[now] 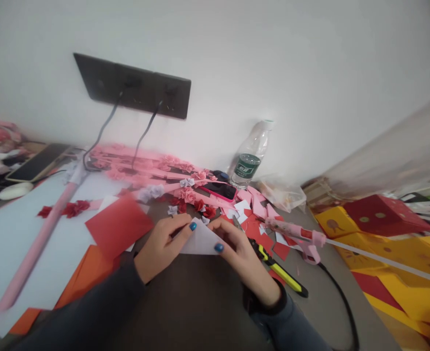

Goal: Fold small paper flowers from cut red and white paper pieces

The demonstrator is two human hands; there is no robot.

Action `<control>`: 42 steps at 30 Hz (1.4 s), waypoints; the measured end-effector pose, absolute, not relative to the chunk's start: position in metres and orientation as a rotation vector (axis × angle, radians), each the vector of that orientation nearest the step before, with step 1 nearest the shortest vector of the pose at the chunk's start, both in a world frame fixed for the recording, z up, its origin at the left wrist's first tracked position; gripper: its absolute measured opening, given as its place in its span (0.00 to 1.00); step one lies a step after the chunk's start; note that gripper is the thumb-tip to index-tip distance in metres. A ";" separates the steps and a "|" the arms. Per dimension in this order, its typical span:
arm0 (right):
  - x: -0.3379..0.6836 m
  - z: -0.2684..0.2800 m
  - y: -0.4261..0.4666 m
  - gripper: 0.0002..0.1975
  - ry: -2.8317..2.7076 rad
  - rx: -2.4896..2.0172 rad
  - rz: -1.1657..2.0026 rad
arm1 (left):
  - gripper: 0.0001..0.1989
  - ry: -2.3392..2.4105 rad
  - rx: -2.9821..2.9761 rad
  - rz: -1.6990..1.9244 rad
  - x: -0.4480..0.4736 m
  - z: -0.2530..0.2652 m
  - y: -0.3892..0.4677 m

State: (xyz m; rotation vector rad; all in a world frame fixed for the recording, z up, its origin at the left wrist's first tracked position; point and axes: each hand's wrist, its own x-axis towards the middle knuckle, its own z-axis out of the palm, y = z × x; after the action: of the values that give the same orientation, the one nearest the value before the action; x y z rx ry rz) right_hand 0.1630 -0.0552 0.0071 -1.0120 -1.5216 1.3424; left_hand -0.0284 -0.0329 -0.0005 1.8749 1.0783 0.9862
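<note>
Between my two hands is a small piece of white paper (201, 240), folded to a point at the top. My left hand (166, 246) pinches its left side, thumb on the near face. On the right edge, my right hand (239, 251) grips the same paper with thumb and fingers. The fingers behind the sheet are partly hidden. Just left of my left hand lies a square of red paper (119, 224). A yellow and black utility knife (283, 273) rests beside my right hand. Red and white paper flowers (208, 210) lie beyond my fingertips.
A pink glue gun (297, 234) with a long white stick lies at right, its black cable trailing forward. A water bottle (249, 158) stands by the wall. Paper scraps (253, 226), a phone (220, 190) and a pink rolled tube (35, 253) are around. Yellow boxes (401, 253) sit far right.
</note>
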 end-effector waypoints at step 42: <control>0.159 -0.007 -0.050 0.24 -1.297 -1.106 1.167 | 0.15 1.103 2.002 1.096 -0.029 -0.001 -0.037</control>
State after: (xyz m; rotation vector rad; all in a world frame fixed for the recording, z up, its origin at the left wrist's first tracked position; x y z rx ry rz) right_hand 0.1591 -0.0503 -0.0070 -1.1063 -1.2973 1.1673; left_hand -0.0291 -0.0371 -0.0015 2.0017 1.1026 1.0958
